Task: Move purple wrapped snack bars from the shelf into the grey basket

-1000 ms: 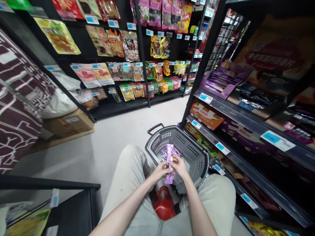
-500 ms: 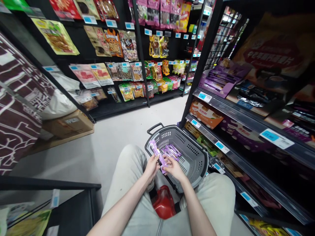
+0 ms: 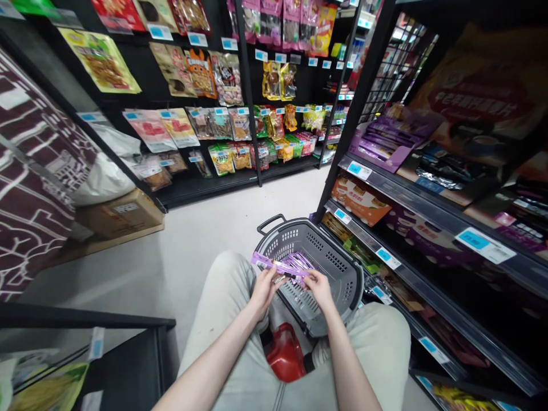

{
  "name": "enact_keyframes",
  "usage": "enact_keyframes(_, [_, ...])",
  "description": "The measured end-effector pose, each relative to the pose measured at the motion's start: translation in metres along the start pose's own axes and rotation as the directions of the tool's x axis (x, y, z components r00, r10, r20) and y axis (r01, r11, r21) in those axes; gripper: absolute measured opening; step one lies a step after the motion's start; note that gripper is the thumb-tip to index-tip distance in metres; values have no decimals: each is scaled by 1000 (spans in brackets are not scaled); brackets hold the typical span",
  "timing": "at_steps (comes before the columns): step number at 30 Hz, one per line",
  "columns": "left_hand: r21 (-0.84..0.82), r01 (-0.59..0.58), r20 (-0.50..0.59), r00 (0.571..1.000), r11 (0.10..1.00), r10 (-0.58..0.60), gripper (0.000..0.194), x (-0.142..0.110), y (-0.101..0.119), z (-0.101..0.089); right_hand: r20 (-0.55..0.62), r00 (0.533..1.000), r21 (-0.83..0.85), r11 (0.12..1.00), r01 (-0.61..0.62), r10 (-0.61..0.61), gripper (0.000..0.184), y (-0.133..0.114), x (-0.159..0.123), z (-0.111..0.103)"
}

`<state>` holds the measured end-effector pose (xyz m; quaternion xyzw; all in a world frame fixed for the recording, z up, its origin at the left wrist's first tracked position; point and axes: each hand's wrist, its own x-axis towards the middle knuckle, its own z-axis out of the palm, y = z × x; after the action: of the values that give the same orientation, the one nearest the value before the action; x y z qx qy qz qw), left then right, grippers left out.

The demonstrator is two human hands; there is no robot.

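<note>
My left hand (image 3: pixel 266 287) is closed on the middle of a slim purple stick packet (image 3: pixel 280 266). Its right end is pinched in my right hand (image 3: pixel 319 287), so the packet lies almost level between them. Both hands are over the near left side of a grey plastic shopping basket (image 3: pixel 342 297). Inside the basket, just beyond the held packet, lies a pile of similar purple stick packets (image 3: pixel 299 260), partly hidden by it.
Shelves with a purple open carton of stick packets (image 3: pixel 377 145) rise close on the right. A rack of hanging snack bags (image 3: pixel 225 80) stands ahead. On the left are a cardboard box (image 3: pixel 122 214) and a black frame (image 3: pixel 85 315). A red object (image 3: pixel 286 354) sits between my legs.
The purple stick packet has turned from a steep slant to nearly level. My right hand has moved a little right, to its end. The view has shifted slightly.
</note>
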<state>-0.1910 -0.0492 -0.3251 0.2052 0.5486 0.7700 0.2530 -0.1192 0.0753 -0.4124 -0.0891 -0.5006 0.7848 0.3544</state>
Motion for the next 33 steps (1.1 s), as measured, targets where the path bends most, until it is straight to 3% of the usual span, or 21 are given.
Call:
enact_keyframes(8, [145, -105, 4, 994, 984, 106, 35, -2, 6, -3, -65, 991, -108, 988, 107, -115, 30, -19, -1, -50])
enact_keyframes(15, [271, 22, 60, 997, 962, -40, 34, -2, -2, -1, -337, 937, -7, 996, 91, -88, 38, -17, 2, -70])
enact_keyframes(19, [295, 85, 75, 991, 952, -112, 34, -1, -8, -1, -384, 921, 19, 996, 87, -73, 41, -19, 1, -75])
enact_keyframes(26, [270, 101, 82, 989, 958, -127, 36, -2, -7, 0, -350, 936, 9, 999, 45, -39, 40, -23, 0, -75])
enact_keyframes(33, [231, 83, 28, 995, 969, -92, 33, -1, 1, -2, -213, 975, 94, 995, -39, 59, 44, -32, -7, -72])
